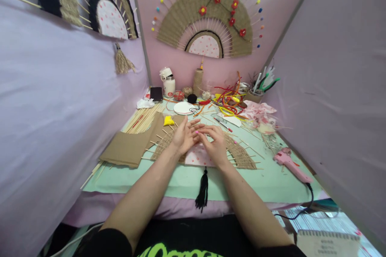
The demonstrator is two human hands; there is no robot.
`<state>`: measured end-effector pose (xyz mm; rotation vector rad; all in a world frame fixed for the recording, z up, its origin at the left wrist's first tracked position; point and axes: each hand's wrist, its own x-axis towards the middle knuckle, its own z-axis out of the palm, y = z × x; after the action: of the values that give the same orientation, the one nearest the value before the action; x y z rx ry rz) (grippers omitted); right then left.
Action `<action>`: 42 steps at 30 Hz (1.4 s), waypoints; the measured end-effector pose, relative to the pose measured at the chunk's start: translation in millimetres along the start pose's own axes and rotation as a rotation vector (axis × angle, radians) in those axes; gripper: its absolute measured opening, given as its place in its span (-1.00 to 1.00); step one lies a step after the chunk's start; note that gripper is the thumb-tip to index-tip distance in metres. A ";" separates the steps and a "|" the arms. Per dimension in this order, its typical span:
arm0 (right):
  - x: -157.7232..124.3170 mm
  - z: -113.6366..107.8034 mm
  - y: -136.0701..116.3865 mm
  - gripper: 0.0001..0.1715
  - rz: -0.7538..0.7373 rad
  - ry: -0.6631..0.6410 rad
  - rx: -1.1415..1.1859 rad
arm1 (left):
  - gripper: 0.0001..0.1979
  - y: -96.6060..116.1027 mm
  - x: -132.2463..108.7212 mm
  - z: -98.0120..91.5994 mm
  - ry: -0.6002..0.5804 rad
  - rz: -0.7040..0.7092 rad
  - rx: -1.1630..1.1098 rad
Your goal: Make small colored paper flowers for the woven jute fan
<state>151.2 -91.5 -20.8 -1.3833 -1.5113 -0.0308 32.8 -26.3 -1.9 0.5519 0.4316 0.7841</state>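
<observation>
A half-round woven fan [244, 156] of tan twine on thin sticks lies before me, with a pink-spotted centre [197, 156] and a black tassel [203, 188] hanging at its lower edge. Over its middle, my left hand [184, 138] is palm up with the fingers stretched out. My right hand [215, 144] meets it, thumb and fingertips pinched around a small pink ball [197, 132] at the left palm. Another pink ball [235, 142] sits on the fan's right side. Both hands hide the upper middle of the fan.
Cardboard [123, 148] and a bundle of sticks [143, 118] lie left; a yellow lump [169, 120] is behind the fan. A pink glue gun [292, 164] with a cord rests right. Twine, coloured strips [229, 102] and a white bottle [169, 86] stand at the back.
</observation>
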 end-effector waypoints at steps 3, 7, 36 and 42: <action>3.6 -6.7 5.1 -0.81 0.045 0.103 -0.018 | -0.82 -2.0 2.0 -3.9 0.044 0.041 0.179; 4.0 -8.5 5.9 -0.81 0.044 0.107 -0.051 | -0.84 -6.6 1.7 -3.9 0.003 0.085 0.338; 13.8 -15.5 22.1 -0.83 0.788 -0.217 1.029 | -0.85 -3.5 0.3 -2.3 0.011 0.094 0.279; 18.2 -16.9 25.6 -0.81 0.823 0.122 0.995 | -0.79 -0.5 4.0 -8.1 -0.021 0.053 0.224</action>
<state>184.8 -80.3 -15.8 -1.0159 -0.5690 0.9896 31.2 -21.2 -9.1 0.7825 0.4901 0.7847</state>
